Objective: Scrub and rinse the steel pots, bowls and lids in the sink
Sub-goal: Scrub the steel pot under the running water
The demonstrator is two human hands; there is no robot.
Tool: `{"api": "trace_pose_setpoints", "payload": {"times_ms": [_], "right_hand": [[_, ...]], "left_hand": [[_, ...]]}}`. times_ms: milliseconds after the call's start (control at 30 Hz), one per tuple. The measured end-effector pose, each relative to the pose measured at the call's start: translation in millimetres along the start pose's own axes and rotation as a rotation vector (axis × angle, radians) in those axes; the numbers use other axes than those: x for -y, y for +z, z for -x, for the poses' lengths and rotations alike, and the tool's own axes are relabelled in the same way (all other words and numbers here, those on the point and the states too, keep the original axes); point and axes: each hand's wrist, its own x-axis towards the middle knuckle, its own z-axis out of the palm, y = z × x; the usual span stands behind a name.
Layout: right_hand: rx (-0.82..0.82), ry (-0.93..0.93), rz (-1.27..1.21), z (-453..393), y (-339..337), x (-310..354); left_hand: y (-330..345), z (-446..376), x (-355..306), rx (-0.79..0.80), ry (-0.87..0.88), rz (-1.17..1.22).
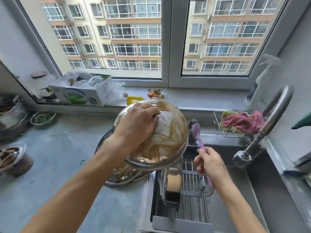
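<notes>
Scrubbing step: a soiled steel lid held tilted at the sink's left edge, brush raised beside it.

The left hand (136, 121) has its grip clamped over the top of the steel lid (161, 140), which is streaked with brown residue and hangs above a pot (124, 175) on the table (55, 148). The right hand (210, 163) has its grip closed round the handle of a purple scrubbing brush (196, 130), whose wire head sits just beside the lid's rim. Judged from this, scrubbing is barely begun; the next move calls for pressing the brush onto the streaks, then rinsing under the faucet (269, 121). The lid's knob is hidden under the palm, the pot is mostly covered, and the sink (262, 190) is cut off below.
</notes>
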Motion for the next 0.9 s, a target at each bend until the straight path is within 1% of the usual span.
{"api": "trace_pose_setpoints", "payload": {"times_ms": [133,233,267,433,567,733,900], "right_hand": [[-0.038,0.134,-0.059,9.7,-26.7,-36.7],[-0.080,0.222,-0.038,18.9,-48.9,-68.2],[-0.095,0.247,-0.014,22.7,-57.6,-78.4],[-0.102,0.384,0.007,30.9,-102.7,-116.3],[-0.072,0.434,-0.037,30.8,-144.1,-129.8],[-0.052,0.487,-0.095,26.8,-197.0,-146.2],[-0.002,0.530,-0.257,21.5,-219.3,-149.7]], "left_hand": [[15.6,-15.5,-49.9,0.113,0.317,0.010],[39.2,-12.7,-81.8,0.198,0.509,-0.003],[48.2,-9.9,-91.8,0.231,0.554,-0.011],[77.8,5.0,-138.3,0.259,0.689,-0.029],[99.2,13.7,-167.8,0.321,0.701,-0.033],[123.3,31.0,-201.3,0.417,0.600,-0.056],[155.9,55.1,-214.3,0.388,0.551,-0.092]]}}
